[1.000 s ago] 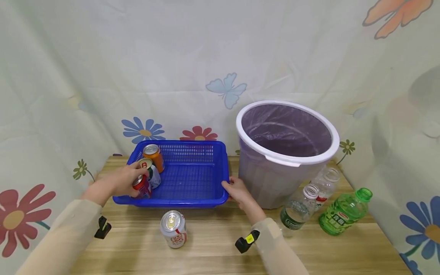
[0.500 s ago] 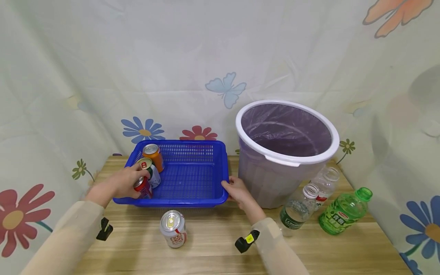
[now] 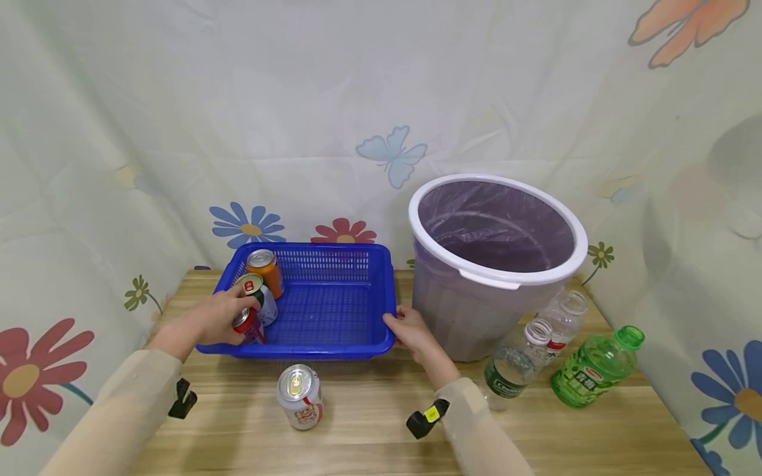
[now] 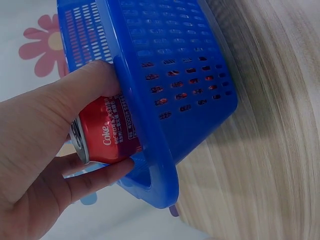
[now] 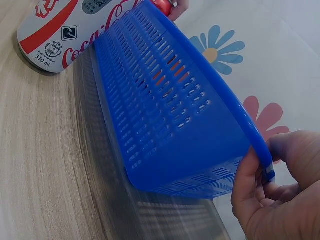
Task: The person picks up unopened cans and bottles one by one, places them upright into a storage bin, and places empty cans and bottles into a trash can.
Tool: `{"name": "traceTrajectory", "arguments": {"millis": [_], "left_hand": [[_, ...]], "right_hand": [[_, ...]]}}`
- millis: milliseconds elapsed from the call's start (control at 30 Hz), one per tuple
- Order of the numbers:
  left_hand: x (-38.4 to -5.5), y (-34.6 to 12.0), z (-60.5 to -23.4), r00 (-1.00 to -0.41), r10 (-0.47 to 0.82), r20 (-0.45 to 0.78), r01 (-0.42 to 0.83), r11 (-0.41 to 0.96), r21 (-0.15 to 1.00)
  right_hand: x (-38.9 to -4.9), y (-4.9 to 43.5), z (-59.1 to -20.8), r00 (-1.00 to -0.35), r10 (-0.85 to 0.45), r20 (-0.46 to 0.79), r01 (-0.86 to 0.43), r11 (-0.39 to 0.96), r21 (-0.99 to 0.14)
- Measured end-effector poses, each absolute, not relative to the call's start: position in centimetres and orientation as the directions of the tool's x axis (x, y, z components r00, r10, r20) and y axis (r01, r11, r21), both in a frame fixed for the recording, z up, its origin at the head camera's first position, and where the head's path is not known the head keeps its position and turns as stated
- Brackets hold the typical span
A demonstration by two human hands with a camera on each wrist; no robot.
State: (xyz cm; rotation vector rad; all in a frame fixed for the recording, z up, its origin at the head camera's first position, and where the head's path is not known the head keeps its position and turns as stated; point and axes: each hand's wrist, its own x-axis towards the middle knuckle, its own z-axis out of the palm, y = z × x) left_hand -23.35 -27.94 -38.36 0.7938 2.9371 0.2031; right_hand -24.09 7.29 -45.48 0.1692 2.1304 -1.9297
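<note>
Maybe the left hand, fingers and thumb round the red can inside the blue basket, could bump the green-and-white can beside it by swinging too fast. The white can out front could tip if the right hand, pinching the basket's rim, tugs it closer.
</note>
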Motion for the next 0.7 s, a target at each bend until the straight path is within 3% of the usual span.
{"name": "traceTrajectory", "arguments": {"millis": [700], "left_hand": [[-23.60, -27.56, -38.96, -0.902, 0.414, -0.126, 0.393, 0.905, 0.163]], "right_hand": [[-23.79, 7.18, -45.13, -0.961, -0.072, -0.268, 0.259, 0.111, -0.960]]}}
